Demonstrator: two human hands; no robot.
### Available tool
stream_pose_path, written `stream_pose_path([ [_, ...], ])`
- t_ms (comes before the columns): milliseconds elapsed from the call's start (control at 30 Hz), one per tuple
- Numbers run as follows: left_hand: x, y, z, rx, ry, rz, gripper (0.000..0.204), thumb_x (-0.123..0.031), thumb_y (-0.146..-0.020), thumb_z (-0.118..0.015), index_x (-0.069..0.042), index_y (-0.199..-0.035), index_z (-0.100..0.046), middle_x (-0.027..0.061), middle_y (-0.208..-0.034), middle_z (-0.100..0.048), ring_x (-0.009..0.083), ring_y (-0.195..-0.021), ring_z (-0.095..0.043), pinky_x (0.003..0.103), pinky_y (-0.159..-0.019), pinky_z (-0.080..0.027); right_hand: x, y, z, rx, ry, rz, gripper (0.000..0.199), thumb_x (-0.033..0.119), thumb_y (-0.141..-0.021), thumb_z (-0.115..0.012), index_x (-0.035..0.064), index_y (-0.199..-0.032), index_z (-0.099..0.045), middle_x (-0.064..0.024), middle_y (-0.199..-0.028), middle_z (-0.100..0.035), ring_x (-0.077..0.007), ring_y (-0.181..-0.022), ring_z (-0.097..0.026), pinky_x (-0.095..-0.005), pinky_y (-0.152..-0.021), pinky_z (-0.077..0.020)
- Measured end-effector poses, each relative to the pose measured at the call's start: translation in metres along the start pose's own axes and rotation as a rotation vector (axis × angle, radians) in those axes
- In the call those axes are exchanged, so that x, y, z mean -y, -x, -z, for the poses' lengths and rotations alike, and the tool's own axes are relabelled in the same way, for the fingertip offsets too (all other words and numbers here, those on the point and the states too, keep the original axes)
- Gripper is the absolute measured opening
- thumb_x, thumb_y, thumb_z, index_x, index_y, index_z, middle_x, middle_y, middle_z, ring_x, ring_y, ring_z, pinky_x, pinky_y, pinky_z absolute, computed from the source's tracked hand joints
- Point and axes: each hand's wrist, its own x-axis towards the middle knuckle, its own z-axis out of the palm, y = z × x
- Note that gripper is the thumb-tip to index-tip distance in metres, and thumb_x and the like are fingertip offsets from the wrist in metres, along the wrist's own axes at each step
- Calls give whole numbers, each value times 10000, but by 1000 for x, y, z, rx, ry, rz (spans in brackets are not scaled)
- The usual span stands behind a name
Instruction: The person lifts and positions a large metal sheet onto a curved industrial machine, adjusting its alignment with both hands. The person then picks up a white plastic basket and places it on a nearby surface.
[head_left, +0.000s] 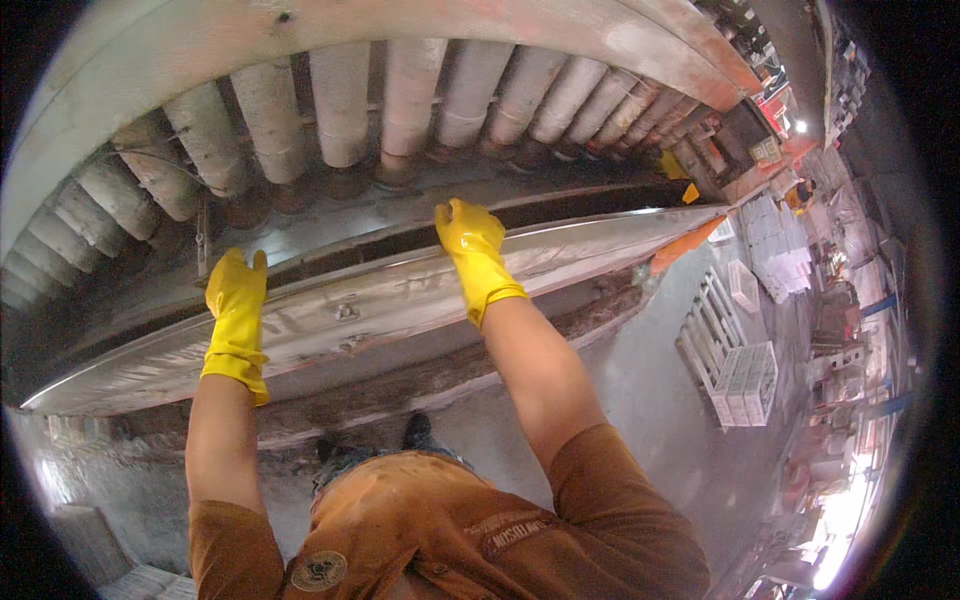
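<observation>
Both my hands wear yellow rubber gloves and reach forward over a long grey metal trough or panel [350,312] with a bright rim. My left hand [236,290] is over the rim at the left, its fingers curled and its thumb raised beside them. Further right, my right hand [470,238] is closed in a loose fist above the same rim. Behind the rim runs a long dark slot [580,207]. Whatever the fingers hold, if anything, is hidden. A thin upright rod [203,235] stands just left of my left hand.
Beyond the slot stands a row of several thick grey cylinders [340,105] under a wide pale beam [400,18]. Light-coloured stacked blocks [745,385] and a slatted pallet [708,325] rest on the floor at right. An orange flap [685,243] hangs near the trough's right end.
</observation>
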Motion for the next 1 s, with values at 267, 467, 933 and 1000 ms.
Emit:
stream_pose_path([
  [267,13,-1,-11,-131,154,-186,488,-483,-912,-672,-94,-1204,-700,168,-1135,-734,362,-1064,-691,456,-915,-538,136,45,-9,-192,-281,-63,450,521,-958,-513,128,-982,-731,-164,-945,-746,-384,-891,-715,-523,-769,-556],
  [467,27,17,12,-180,388,-632,486,-375,-876,-751,-41,-1222,-685,193,-1121,-730,375,-1040,-697,469,-913,-545,137,35,-15,-174,-144,-163,490,541,-991,-464,135,-1065,-728,-155,-1030,-747,-371,-987,-707,-515,-863,-545],
  [933,429,-88,104,-31,-47,254,613,-461,-959,-644,-47,-1406,-577,200,-1343,-645,344,-1183,-644,424,-1026,-482,139,35,-9,-8,-95,-292,622,629,-979,-442,141,-1281,-683,-166,-1247,-694,-373,-1166,-645,-486,-981,-506],
  [1000,386,-84,110,53,-41,331,622,-463,-958,-637,-33,-1403,-574,205,-1381,-620,358,-1224,-620,425,-1045,-469,135,34,-7,44,-94,-323,662,650,-967,-454,137,-1326,-667,-172,-1294,-676,-368,-1204,-629,-475,-1014,-491],
])
